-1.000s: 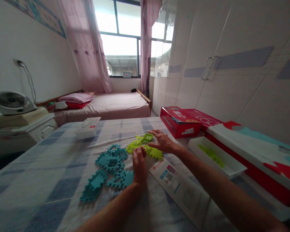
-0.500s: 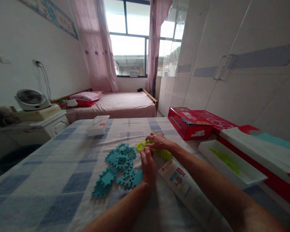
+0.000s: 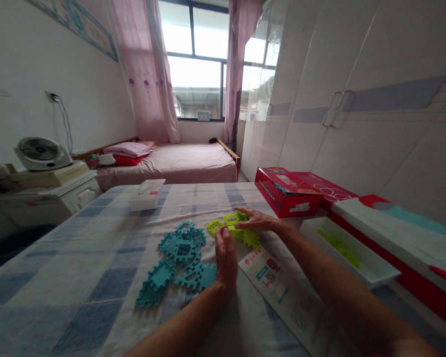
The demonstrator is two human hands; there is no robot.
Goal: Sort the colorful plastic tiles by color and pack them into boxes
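Note:
Several teal foam puzzle tiles (image 3: 178,258) lie on the checked tablecloth (image 3: 78,277), with a cluster of yellow-green puzzle tiles (image 3: 232,227) just right of them. My left hand (image 3: 226,258) rests edge-on beside the teal tiles, its fingertips touching the near edge of the yellow-green cluster, fingers together. My right hand (image 3: 258,220) lies on the far right of the yellow-green tiles with fingers stretched out, pressing on them. Whether either hand pinches a tile is hidden.
A printed leaflet (image 3: 282,292) lies under my right forearm. A white tray (image 3: 357,258) holding green pieces, red boxes (image 3: 288,191) and a white lid stand at the right. A small white box (image 3: 147,194) sits at the far side. A bed and a fan are beyond.
My right hand has slid slightly right and flattened on the yellow-green tiles, uncovering more of them. My left hand has hardly moved. The camera shifted a little.

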